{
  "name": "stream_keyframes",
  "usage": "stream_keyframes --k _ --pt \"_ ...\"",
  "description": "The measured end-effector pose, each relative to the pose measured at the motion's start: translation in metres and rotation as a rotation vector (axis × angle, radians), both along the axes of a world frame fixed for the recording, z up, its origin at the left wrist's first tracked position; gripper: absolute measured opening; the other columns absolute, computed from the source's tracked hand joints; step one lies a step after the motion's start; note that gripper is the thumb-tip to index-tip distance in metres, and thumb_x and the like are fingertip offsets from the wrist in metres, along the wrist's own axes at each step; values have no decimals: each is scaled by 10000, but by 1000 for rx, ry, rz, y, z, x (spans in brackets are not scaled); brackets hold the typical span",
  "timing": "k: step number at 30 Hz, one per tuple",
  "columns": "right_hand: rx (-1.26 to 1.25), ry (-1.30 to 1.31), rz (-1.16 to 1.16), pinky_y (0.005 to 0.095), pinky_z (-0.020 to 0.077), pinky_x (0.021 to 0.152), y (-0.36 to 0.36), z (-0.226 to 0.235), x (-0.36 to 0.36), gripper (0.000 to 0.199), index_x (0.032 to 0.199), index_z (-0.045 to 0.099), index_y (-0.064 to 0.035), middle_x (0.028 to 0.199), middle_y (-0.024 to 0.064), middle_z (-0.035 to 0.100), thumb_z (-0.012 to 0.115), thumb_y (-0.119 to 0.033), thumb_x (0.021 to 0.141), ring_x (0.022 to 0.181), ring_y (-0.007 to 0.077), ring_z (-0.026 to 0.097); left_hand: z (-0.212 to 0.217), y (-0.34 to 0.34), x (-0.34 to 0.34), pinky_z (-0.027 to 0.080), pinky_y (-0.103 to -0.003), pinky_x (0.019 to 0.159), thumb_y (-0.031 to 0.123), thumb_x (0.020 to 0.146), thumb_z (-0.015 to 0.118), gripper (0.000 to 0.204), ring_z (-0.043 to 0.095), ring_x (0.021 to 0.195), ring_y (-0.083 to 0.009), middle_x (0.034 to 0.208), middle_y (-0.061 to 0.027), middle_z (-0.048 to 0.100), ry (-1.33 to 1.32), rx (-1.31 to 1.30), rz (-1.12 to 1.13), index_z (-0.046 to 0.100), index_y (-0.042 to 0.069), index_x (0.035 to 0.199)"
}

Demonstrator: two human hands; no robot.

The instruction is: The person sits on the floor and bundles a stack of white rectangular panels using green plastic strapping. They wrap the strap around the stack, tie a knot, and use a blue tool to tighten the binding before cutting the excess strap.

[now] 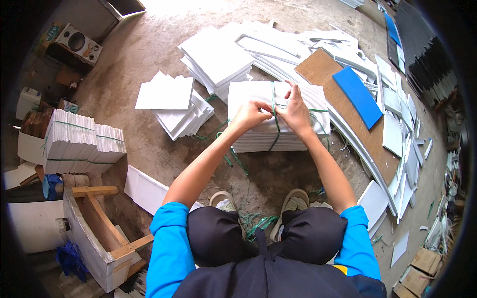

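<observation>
In front of me on the floor sits a stack of white ribbed panels point(248, 94). Green twine point(274, 94) runs over it both lengthwise and crosswise. My left hand point(252, 115) is closed in a pinch on the twine near where the strands cross. Close against it, my right hand point(296, 111) pinches the twine with thumb and finger, its other fingers raised and bent. The fingertips of both hands nearly meet at the crossing, and they partly hide the strands there.
Loose white panels point(213, 57) lie in piles beyond the stack. To the right are a brown board point(318, 72), a blue panel point(357, 97) and white offcuts. At left stand tied white bundles point(72, 134) and a wooden frame point(89, 248). Loose green twine point(258, 222) lies between my feet.
</observation>
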State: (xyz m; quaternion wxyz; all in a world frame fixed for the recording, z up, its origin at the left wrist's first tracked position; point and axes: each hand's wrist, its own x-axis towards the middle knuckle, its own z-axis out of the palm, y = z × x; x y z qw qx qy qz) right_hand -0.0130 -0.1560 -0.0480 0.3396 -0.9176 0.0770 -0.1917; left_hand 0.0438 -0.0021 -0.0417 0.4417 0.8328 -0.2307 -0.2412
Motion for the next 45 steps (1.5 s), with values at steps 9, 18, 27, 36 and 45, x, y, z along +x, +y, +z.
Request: stream_keyframes --k 9,18,27,36,45 --pt "139 29 -49 361 464 704 1 -3 3 844 1284 222 -80 947 114 447 739 -189 626 851 234 517 15 -5 -11 479 -328 651 308 687 707 249 632 687 -204 723 -99 656 -219 182 172 703 137 868" --pt "226 -108 -60 326 441 733 6 -8 3 877 1308 180 -60 1048 142 384 730 -71 625 873 219 437 17 -16 -26 480 -365 680 324 715 682 275 629 722 -252 743 -124 644 -223 198 252 681 163 938" --pt "314 -172 10 328 437 765 5 -11 3 837 1308 164 -60 1055 156 363 694 -37 660 891 216 426 7 -22 -30 471 -352 715 272 744 669 307 615 757 -231 800 -140 638 -174 106 275 653 122 1012" --pt "315 -186 -3 332 420 800 7 -13 1 770 1303 201 -76 1013 134 401 680 -42 702 869 195 432 0 -21 -29 473 -365 729 307 750 654 253 631 786 -259 808 -131 656 -204 111 302 679 133 933" --pt "93 -154 0 411 364 830 7 -18 3 662 1258 268 -62 975 149 412 630 -44 704 924 282 442 -1 -17 -24 484 -359 715 283 762 627 243 636 758 -260 800 -124 658 -187 87 241 676 129 944"
